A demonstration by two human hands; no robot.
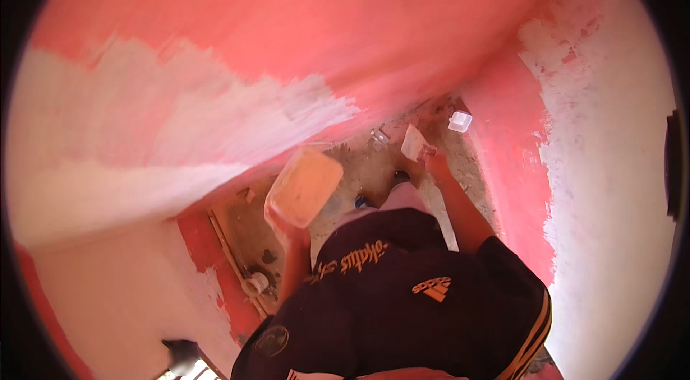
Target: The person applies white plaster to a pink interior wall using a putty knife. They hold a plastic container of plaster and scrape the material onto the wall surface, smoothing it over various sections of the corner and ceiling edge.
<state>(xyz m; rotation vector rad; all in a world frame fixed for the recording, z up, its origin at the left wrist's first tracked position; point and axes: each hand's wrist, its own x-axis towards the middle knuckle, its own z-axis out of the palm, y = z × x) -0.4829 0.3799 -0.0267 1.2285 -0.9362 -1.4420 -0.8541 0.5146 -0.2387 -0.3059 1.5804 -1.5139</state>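
Note:
My left hand (287, 229) grips a pale tub with rounded corners (305, 182) by its near edge, holding it out in front of me on the left. Its broad face looks orange-tinted; I cannot tell what is in it. On the right, my right hand (435, 164) is closed round a scraper (413, 143) with a wide, pale flat blade tilted up and to the left. Tub and scraper are apart, and neither touches a wall.
A red wall (302, 14) ahead carries a whitish coat over its lower left. The right wall (611, 164) is likewise part whitish, part red. On the dirty floor stand a small white container (460, 121) and, at lower left, a long pole (226, 243) beside a whitish round object (256, 283).

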